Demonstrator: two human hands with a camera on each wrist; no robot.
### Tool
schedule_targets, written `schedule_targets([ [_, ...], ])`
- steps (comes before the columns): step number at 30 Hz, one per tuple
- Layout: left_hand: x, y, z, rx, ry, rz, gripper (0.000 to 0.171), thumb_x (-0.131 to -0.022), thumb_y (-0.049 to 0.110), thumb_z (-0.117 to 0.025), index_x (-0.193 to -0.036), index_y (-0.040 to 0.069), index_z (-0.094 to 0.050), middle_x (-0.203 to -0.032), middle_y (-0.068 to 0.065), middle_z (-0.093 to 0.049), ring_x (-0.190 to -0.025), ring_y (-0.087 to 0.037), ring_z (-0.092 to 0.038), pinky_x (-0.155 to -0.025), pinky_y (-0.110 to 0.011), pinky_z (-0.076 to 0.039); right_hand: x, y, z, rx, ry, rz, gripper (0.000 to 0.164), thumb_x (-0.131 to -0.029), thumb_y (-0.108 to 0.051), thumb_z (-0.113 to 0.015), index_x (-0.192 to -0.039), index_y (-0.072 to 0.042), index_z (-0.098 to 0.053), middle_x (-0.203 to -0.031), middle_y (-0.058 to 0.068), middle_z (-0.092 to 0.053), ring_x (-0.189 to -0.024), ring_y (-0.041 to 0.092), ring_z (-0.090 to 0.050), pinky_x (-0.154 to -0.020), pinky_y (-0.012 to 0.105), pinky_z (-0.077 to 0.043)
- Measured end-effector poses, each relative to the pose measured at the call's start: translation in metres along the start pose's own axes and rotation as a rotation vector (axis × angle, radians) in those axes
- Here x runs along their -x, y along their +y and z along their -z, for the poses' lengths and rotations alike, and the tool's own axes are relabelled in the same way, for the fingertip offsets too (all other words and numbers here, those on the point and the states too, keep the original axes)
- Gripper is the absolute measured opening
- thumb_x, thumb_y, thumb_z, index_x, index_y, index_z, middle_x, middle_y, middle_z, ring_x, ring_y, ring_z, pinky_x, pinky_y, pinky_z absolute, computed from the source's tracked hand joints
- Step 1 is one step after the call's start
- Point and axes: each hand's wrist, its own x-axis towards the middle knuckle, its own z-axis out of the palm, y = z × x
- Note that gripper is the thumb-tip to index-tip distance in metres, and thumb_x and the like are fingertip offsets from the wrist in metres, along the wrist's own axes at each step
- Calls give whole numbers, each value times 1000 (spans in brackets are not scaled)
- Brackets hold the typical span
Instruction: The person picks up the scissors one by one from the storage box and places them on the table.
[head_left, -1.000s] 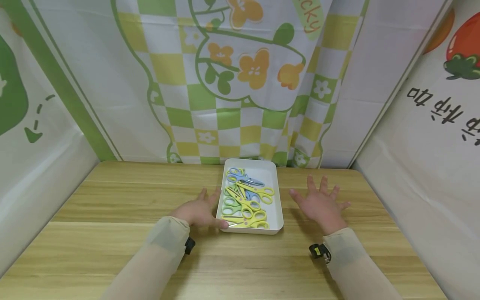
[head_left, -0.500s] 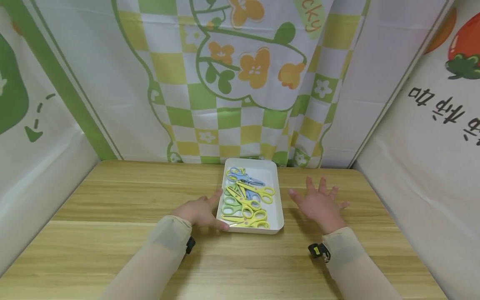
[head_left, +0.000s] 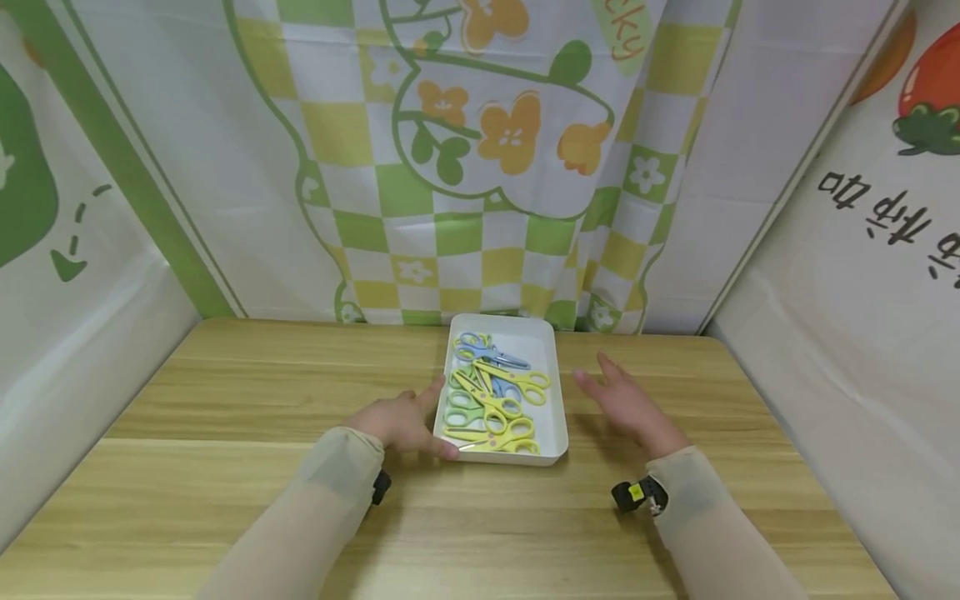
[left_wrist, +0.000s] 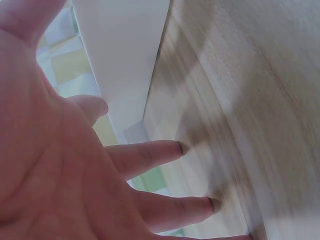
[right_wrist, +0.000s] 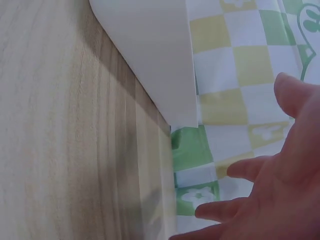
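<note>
A shallow white tray (head_left: 552,429) stands on the wooden table near the curtain. Inside it lie several pairs of children's scissors in a loose pile: yellow scissors (head_left: 504,439) in front, blue scissors (head_left: 491,355) at the back, and green scissors (head_left: 462,410) partly covered. My left hand (head_left: 396,423) is spread at the tray's left side, its thumb and index finger at the rim; the left wrist view shows its palm (left_wrist: 60,155) facing the tray wall (left_wrist: 122,50). To the tray's right, my right hand (head_left: 628,410) holds nothing, its fingers extended and apart from the tray.
Behind the tray hangs a checked curtain (head_left: 457,237) at the table's back edge. White printed side panels rise left (head_left: 90,325) and right (head_left: 825,333) of the wooden table (head_left: 247,400). A small black camera sits on each wrist.
My right hand has turned from palm down with spread fingers to more edge-on, its palm towards the tray. The left hand and the tray have hardly moved.
</note>
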Motion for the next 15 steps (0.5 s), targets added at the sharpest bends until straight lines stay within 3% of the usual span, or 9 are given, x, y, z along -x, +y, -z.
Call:
schedule_targets([
  [7, 1, 1, 3, 15, -16, -6, 127, -72, 63, -81, -162, 21, -1, -156, -35, -18, -137, -54, -28, -107, -66, -26, -7, 2, 4, -108, -22, 7, 89, -96, -70, -40, -162, -17, -14, -164, 19, -11, -146, 45, -9, -112, 65, -11],
  [15, -1, 1, 2, 13, -32, 8, 130, -70, 65, -81, -162, 21, -1, -157, -34, -16, -139, -52, -26, -109, -64, -23, -16, -7, 7, -170, -46, -64, 83, -91, -71, -52, -155, -21, -39, -158, 15, -33, -141, 43, -29, -106, 65, -27],
])
